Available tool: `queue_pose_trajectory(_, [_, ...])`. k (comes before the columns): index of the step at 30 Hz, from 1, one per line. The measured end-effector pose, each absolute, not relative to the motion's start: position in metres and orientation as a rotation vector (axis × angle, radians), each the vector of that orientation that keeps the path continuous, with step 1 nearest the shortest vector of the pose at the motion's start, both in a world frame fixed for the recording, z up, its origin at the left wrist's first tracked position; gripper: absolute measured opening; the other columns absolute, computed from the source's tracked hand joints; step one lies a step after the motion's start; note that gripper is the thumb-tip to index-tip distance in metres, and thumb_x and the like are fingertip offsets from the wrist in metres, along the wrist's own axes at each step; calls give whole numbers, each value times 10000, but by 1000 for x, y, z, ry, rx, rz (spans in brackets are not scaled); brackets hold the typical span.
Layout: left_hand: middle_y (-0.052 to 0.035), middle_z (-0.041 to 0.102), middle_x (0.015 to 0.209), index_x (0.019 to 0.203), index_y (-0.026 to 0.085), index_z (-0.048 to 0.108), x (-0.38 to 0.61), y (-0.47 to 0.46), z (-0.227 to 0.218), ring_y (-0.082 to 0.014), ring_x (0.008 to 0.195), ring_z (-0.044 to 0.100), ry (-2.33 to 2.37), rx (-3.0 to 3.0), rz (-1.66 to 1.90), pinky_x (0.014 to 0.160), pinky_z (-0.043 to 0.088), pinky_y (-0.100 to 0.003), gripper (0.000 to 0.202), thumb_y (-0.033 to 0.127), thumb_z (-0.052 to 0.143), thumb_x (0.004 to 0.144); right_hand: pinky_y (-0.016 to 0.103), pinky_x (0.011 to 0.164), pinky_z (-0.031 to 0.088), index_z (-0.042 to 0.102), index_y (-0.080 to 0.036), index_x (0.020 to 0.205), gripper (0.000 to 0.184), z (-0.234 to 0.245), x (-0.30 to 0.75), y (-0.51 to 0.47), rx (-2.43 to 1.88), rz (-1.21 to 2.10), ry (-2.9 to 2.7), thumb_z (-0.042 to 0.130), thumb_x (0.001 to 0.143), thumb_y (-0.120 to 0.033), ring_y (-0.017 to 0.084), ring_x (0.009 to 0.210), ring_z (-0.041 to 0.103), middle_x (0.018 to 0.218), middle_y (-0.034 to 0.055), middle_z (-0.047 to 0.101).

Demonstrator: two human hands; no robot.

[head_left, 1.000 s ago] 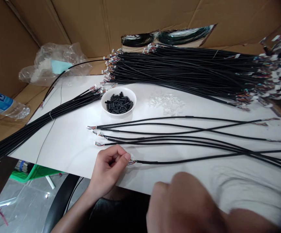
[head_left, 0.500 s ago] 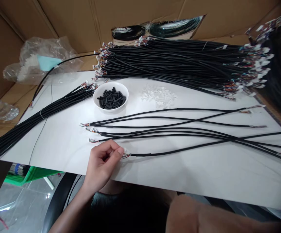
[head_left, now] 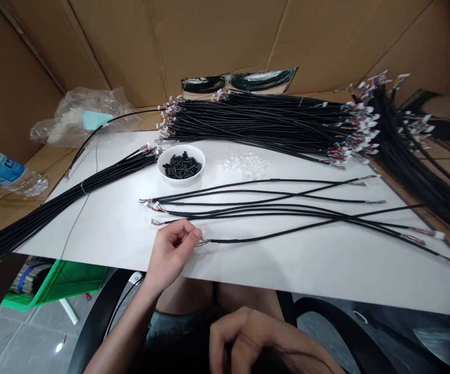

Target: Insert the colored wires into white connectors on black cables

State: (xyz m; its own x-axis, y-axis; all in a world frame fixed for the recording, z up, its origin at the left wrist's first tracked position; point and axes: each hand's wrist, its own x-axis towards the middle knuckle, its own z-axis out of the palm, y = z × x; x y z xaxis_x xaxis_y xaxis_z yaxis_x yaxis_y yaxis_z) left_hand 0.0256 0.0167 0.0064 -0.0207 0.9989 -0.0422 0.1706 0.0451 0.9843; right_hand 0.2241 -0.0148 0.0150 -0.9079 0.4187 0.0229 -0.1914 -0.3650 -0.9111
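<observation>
The left hand (head_left: pixel 170 254) rests at the front edge of the table (head_left: pixel 306 275), its thumb and fingertips pinched close together, with the left forearm (head_left: pixel 119 327) rising from the bottom-left corner of the view. The right hand (head_left: pixel 251 337) hangs lower, below that edge, knuckles up and fingers loosely curled, well apart from the left.

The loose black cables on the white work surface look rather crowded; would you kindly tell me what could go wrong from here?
The left hand pinches a small connector at one cable's end, so a sharp tug might strain its fine wires. The loose black cables cross one another towards the right, so pulling one could drag or tangle the others. The white bowl of black tubes sits just beyond the cable ends, so a careless sweep might tip it.
</observation>
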Motion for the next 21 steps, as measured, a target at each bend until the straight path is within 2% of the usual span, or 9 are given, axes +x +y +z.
queue_pose_trajectory(3, [72, 343, 499, 638, 155, 560, 25, 17, 4, -74, 476, 250, 1328, 1304, 1119, 471, 176, -233, 300, 365, 595, 850, 224, 513, 429, 685, -188, 699, 388, -12, 219, -24, -442, 2186, -1870, 676, 697, -576, 155, 687, 579, 867, 59, 641])
queue_pose_trajectory(5, [75, 344, 496, 638, 157, 547, 24, 17, 1, -71, 470, 256, 1299, 1310, 1137, 472, 177, -232, 314, 391, 603, 840, 223, 583, 460, 733, -217, 813, 207, -29, 217, -29, -792, 1956, -2116, 686, 720, -396, 151, 718, 603, 859, 30, 669])
queue_pose_trajectory(6, [76, 348, 492, 637, 157, 545, 24, 18, 0, -69, 463, 258, 1284, 1314, 1148, 469, 175, -232, 322, 402, 609, 834, 227, 591, 452, 741, -214, 810, 140, -35, 216, -31, -914, 1851, -2172, 683, 712, -296, 146, 697, 590, 818, 24, 668])
queue_pose_trajectory(8, [78, 368, 491, 639, 154, 551, 23, 19, -2, -65, 450, 274, 1254, 1328, 1171, 463, 184, -229, 331, 415, 623, 828, 235, 574, 429, 741, -199, 779, 148, -45, 215, -33, -1073, 1691, -2255, 633, 694, -144, 142, 643, 569, 721, 17, 659])
queue_pose_trajectory(10, [76, 419, 510, 651, 149, 563, 21, 19, -3, -66, 445, 323, 1221, 1351, 1185, 461, 236, -219, 328, 407, 632, 841, 249, 548, 413, 728, -193, 710, 189, -50, 216, -33, -1173, 1553, -2313, 580, 689, -77, 152, 604, 563, 654, 18, 652])
queue_pose_trajectory(15, [51, 543, 609, 715, 130, 590, 17, 17, -5, -80, 506, 493, 1158, 1399, 1184, 515, 428, -224, 291, 357, 624, 895, 315, 660, 463, 735, -193, 765, 290, -41, 223, -34, -1268, 1233, -2348, 492, 750, -35, 215, 727, 634, 776, 82, 723])
queue_pose_trajectory(19, [30, 593, 671, 747, 122, 609, 14, 15, -7, -92, 567, 553, 1139, 1387, 1190, 555, 478, -238, 262, 334, 625, 899, 239, 597, 476, 741, -181, 807, 168, -13, 224, -37, -1093, 1273, -2353, 580, 809, -133, 154, 638, 635, 719, 21, 720])
queue_pose_trajectory(21, [29, 594, 667, 742, 121, 614, 14, 14, -7, -90, 561, 546, 1132, 1369, 1195, 547, 470, -234, 265, 340, 636, 889, 216, 610, 481, 727, -184, 823, 192, 4, 221, -37, -997, 1247, -2296, 546, 882, -205, 133, 662, 634, 744, 5, 715])
